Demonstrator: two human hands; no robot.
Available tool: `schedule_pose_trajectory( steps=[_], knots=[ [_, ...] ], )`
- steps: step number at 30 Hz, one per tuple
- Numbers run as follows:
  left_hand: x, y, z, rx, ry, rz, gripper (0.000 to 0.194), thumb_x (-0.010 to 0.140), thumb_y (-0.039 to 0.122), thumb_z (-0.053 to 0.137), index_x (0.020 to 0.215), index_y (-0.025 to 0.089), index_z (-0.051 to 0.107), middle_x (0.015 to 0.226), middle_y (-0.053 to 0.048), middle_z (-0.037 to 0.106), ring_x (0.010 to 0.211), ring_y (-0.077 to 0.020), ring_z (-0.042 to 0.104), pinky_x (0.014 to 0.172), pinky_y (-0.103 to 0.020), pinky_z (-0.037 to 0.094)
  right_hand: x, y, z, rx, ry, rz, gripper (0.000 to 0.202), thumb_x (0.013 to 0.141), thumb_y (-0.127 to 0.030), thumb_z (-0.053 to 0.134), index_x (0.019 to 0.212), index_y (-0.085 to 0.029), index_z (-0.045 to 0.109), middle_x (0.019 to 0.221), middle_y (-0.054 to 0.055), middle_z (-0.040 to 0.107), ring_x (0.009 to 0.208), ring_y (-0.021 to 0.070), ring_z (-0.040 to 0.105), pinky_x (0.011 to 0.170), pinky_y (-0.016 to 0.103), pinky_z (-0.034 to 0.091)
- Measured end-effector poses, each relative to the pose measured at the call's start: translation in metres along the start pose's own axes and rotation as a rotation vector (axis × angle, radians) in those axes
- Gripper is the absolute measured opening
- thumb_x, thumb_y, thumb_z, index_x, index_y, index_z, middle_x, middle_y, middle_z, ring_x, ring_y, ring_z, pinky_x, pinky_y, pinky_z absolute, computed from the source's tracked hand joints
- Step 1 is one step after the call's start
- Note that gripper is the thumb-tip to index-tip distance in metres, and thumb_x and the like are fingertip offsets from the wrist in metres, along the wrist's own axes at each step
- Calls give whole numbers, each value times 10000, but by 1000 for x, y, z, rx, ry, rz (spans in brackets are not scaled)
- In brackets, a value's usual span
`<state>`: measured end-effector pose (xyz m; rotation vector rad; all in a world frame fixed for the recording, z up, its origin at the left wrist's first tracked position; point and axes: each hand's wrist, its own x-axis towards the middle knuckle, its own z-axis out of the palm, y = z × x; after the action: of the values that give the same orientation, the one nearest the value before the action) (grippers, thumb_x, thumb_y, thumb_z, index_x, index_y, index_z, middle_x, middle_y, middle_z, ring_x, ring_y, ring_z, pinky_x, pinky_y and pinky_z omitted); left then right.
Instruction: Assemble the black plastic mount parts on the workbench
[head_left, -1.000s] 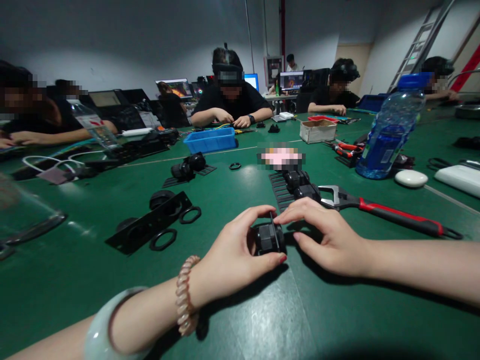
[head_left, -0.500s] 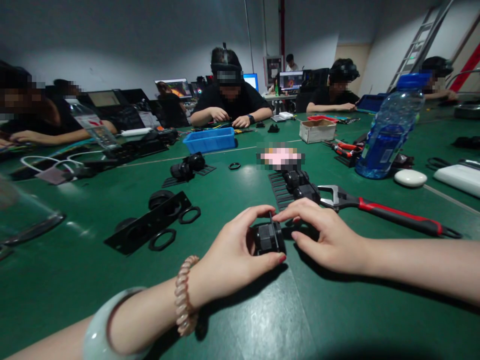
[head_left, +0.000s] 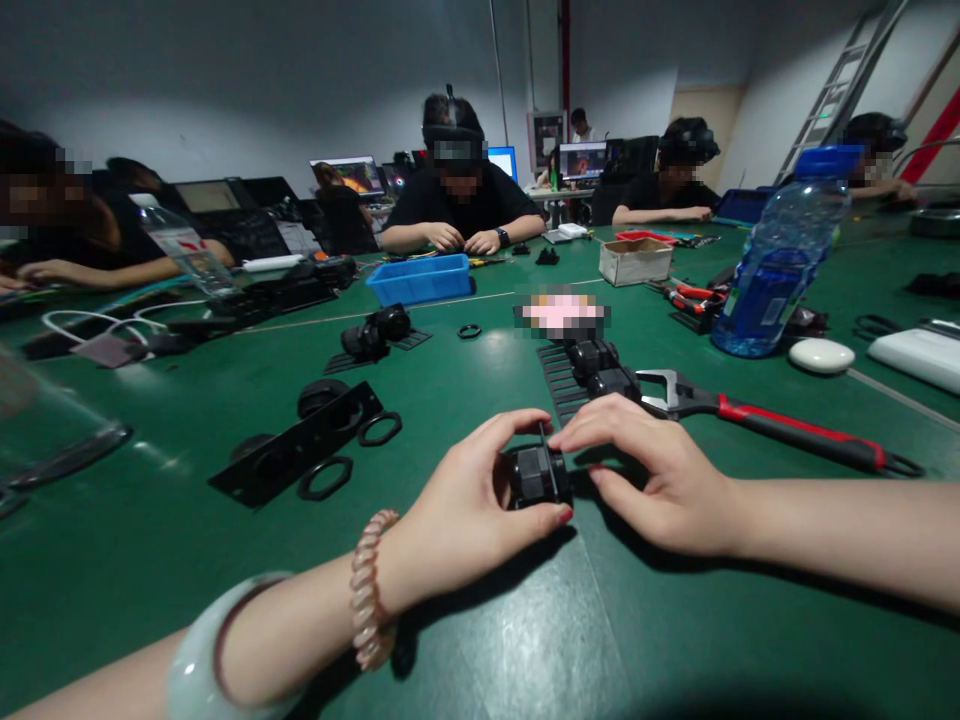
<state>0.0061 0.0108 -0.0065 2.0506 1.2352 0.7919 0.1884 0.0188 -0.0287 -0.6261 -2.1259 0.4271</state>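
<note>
My left hand (head_left: pixel 457 505) grips a black hexagonal plastic fitting, resembling a cable gland (head_left: pixel 534 475), between thumb and fingers just over the table. Some of its far side is hidden. My right hand (head_left: pixel 667 480) is close by on the right, thumb and index apart, with the index fingertip at the fitting's thin flange; contact is unclear. Left of my hands lies a black plate (head_left: pixel 311 440) with round fittings behind it. Beside that are two black hexagonal ring nuts, a nearer one (head_left: pixel 319 497) and a farther one (head_left: pixel 379 444).
An adjustable wrench (head_left: pixel 795 430) with a red-and-black handle lies right, near black fittings (head_left: pixel 611 383) on a slotted plate. More fittings (head_left: pixel 367 340) lie further left. A blue bin (head_left: pixel 420 280), a blue-capped bottle (head_left: pixel 757 290) and a cardboard box (head_left: pixel 636 263) stand beyond. Co-workers sit around the table.
My right hand has shifted slightly, its thumb a little further right of the fitting. My left hand keeps its hold in nearly the same place.
</note>
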Motion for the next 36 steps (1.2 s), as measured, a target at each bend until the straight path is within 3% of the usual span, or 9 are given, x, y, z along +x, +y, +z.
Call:
schedule_pose_trajectory(
  steps=[23, 36],
  knots=[
    [0, -1, 0, 6, -13, 19, 563, 559, 262, 634, 1084, 176, 451, 1009, -61, 538, 880, -186, 512, 800, -330, 403, 0, 2, 2, -8, -49, 115, 380, 651, -35, 441, 996, -184, 497, 932, 54, 555, 922, 169, 470, 774, 335, 400],
    [0, -1, -1, 29, -9, 27, 564, 551, 262, 635, 1079, 175, 455, 997, -53, 540, 863, -178, 516, 789, -319, 406, -1, 1, 1, 3, 20, 13, 347, 641, -28, 431, 944, -180, 506, 915, 53, 561, 929, 176, 466, 807, 355, 392]
  ],
)
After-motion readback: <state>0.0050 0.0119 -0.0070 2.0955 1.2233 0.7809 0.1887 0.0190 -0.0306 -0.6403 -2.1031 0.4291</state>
